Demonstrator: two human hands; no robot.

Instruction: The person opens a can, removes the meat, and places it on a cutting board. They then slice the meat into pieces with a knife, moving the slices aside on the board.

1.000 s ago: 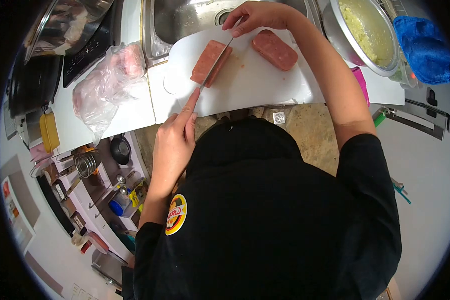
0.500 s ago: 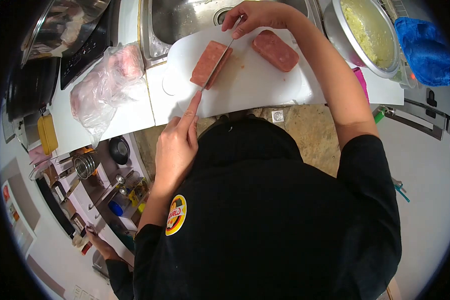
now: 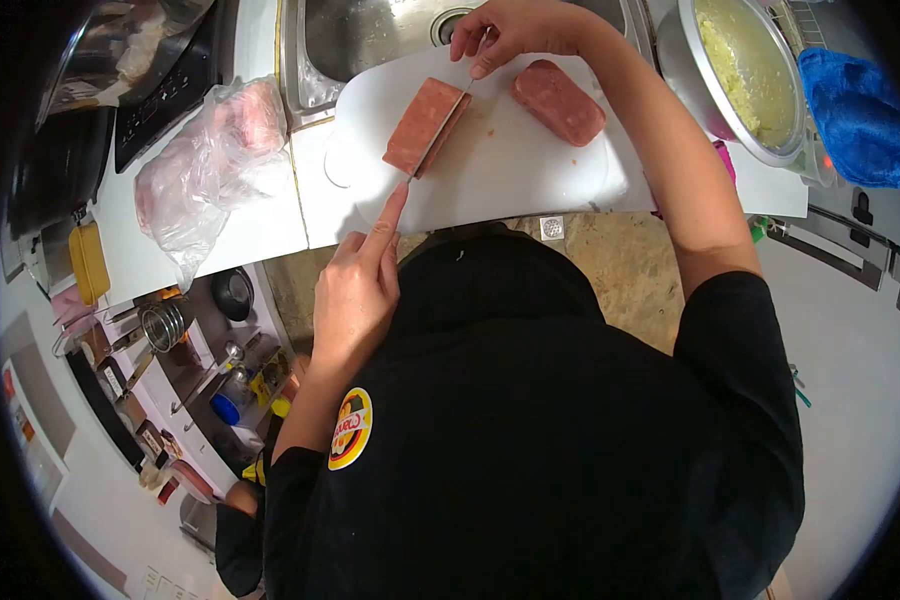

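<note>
My right hand [image 3: 510, 30] grips the handle of a knife [image 3: 438, 118] at the far edge of a white cutting board [image 3: 510, 170]. The blade lies lengthwise through a pink block of luncheon meat [image 3: 418, 122], splitting off a thin slab on its right side. My left hand [image 3: 355, 290] has its fingers curled and its index finger stretched out, touching the knife tip at the board's near edge. A second pink meat block [image 3: 558, 100] lies to the right on the board, apart from both hands.
A steel sink [image 3: 370, 40] sits behind the board. At the right are a metal bowl of yellow mash [image 3: 745, 70] and a blue cloth [image 3: 855, 100]. At the left are a plastic bag of meat [image 3: 210, 160], a black cooktop [image 3: 160, 100] and a yellow container [image 3: 88, 262]. Another person [image 3: 240, 530] is at lower left.
The knife stays in the same cut with both hands still on it. The view has shifted slightly. Another person has come into view at the lower left.
</note>
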